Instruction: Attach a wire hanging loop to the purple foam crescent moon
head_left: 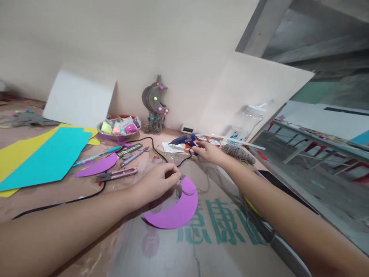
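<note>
A purple paper crescent [184,207] hangs from my left hand [160,182], whose thumb and fingers pinch its upper tip. Grey yarn [188,191] is wound around that tip, and a loose strand trails to the right. Farther back, my right hand [210,152] has its fingers closed at the handle of a blue hot glue gun [183,140]. The gun's nozzle points left over a small white paper [173,147]. Its black cord [155,148] curves away to the left.
Thread snips [121,174], pens [98,156] and a purple paper piece [98,166] lie left. Beyond are blue card [54,157], a bowl of clay packets [119,134] and a decorated grey moon [155,100]. A yarn skein [238,153] and plastic jug [248,121] stand right.
</note>
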Demonstrator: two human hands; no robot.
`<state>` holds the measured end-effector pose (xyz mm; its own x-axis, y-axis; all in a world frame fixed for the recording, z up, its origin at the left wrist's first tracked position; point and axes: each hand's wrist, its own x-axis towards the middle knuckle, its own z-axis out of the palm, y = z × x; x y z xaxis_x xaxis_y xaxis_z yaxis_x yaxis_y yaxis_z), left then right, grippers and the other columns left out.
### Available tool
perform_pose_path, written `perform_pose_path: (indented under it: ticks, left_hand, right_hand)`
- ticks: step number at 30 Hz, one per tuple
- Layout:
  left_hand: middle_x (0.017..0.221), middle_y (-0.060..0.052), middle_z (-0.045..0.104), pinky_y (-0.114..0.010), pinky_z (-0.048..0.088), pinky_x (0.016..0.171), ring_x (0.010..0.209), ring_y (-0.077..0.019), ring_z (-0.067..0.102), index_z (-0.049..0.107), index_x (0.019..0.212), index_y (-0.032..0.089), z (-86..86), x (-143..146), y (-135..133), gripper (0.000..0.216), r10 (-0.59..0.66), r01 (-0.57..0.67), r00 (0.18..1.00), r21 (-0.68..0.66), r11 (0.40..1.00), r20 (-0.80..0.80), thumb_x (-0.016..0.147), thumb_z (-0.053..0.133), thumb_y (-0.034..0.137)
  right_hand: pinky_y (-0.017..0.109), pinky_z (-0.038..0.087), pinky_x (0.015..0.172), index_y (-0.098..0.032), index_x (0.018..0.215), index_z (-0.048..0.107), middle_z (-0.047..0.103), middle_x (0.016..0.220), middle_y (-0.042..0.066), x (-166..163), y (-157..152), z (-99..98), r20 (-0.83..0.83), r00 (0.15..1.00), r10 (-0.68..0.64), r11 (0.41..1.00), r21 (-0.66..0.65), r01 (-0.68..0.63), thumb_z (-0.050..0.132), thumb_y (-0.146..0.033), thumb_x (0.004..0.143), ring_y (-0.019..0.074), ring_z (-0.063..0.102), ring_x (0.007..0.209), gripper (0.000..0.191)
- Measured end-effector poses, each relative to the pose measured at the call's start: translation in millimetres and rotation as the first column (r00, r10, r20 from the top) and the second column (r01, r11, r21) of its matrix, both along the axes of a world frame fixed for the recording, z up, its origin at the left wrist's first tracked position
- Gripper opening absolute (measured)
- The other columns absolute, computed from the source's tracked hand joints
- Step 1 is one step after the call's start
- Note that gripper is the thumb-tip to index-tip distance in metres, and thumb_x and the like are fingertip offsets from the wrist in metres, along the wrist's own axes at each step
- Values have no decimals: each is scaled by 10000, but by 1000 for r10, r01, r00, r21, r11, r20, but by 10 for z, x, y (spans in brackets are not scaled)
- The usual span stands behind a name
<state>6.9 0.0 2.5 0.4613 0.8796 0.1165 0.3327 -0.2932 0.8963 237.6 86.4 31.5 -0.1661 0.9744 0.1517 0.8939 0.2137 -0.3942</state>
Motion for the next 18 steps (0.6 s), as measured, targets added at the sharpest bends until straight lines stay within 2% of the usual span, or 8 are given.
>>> perform_pose_path:
  ticks: [3, 6, 8, 11, 12, 14, 16, 18]
  left_hand:
    - [590, 35, 537, -215, 356, 517, 554, -121, 498, 516, 673, 185, 0, -3, 3, 159, -1, 1, 1000, 37, 999, -2, 783, 460, 283]
    - [595, 36, 540, -217, 357, 521, 553, -120, 494, 521, 678, 185, -12, 0, 9, 167, 7, -6, 1000, 42, 999, -4, 792, 458, 289]
    - [595, 33, 537, -216, 355, 515, 555, -122, 491, 515, 675, 186, -18, 4, 12, 179, 14, -14, 1000, 41, 999, -3, 797, 453, 302]
    - [603, 28, 534, -215, 358, 516, 567, -125, 489, 502, 666, 186, -11, 6, 7, 197, 10, -10, 1000, 43, 999, -13, 806, 445, 314]
    - [605, 28, 532, -215, 359, 515, 565, -124, 487, 499, 667, 187, -5, 5, 3, 198, 7, -7, 1000, 41, 999, -17, 808, 442, 314]
    - [612, 30, 531, -216, 365, 522, 568, -123, 490, 497, 670, 185, 11, 1, -5, 193, 10, -8, 999, 42, 999, -32, 808, 443, 309]
    - [623, 29, 539, -219, 375, 541, 590, -125, 507, 504, 675, 182, 21, -4, -10, 185, 14, -11, 999, 51, 999, -50, 808, 446, 296]
    - [636, 26, 555, -225, 384, 564, 615, -130, 527, 519, 682, 177, 23, -8, -7, 177, 12, -7, 997, 72, 997, -72, 805, 451, 284]
  right_hand:
    - [311, 421, 807, -157, 997, 630, 656, 1026, 102, 9, -330, 55, -11, 999, 48, 996, 69, -48, 518, -422, 836, 226, 582, 939, 330]
    - [292, 456, 720, -165, 944, 609, 660, 918, 64, -47, -705, 66, -82, 991, 102, 994, 42, -98, 464, -412, 862, 176, 599, 793, 298]
    - [256, 462, 550, -169, 1009, 533, 642, 967, 68, -96, -935, 49, -345, 933, 105, 969, -174, -173, 472, -452, 850, 114, 572, 585, 330]
    - [224, 410, 400, -227, 1178, 383, 588, 1102, 78, -141, -1175, 8, -593, 805, -1, 846, -430, -316, 520, -480, 816, 69, 528, 451, 462]
    - [215, 394, 386, -237, 1196, 367, 603, 1037, 55, -145, -1221, -5, -606, 795, -20, 816, -469, -337, 538, -470, 808, 70, 522, 440, 484]
    - [200, 372, 401, -212, 1105, 462, 608, 798, -7, -141, -1271, -24, -559, 829, 2, 798, -498, -338, 566, -433, 799, 76, 504, 448, 392]
    - [199, 374, 450, -179, 880, 567, 560, 632, -31, -144, -1293, -33, -454, 889, 62, 841, -455, -292, 563, -394, 811, 86, 500, 493, 226]
    - [213, 410, 534, -169, 722, 591, 585, 629, -10, -180, -1318, -29, -357, 928, 111, 907, -345, -242, 537, -357, 837, 106, 537, 581, 227]
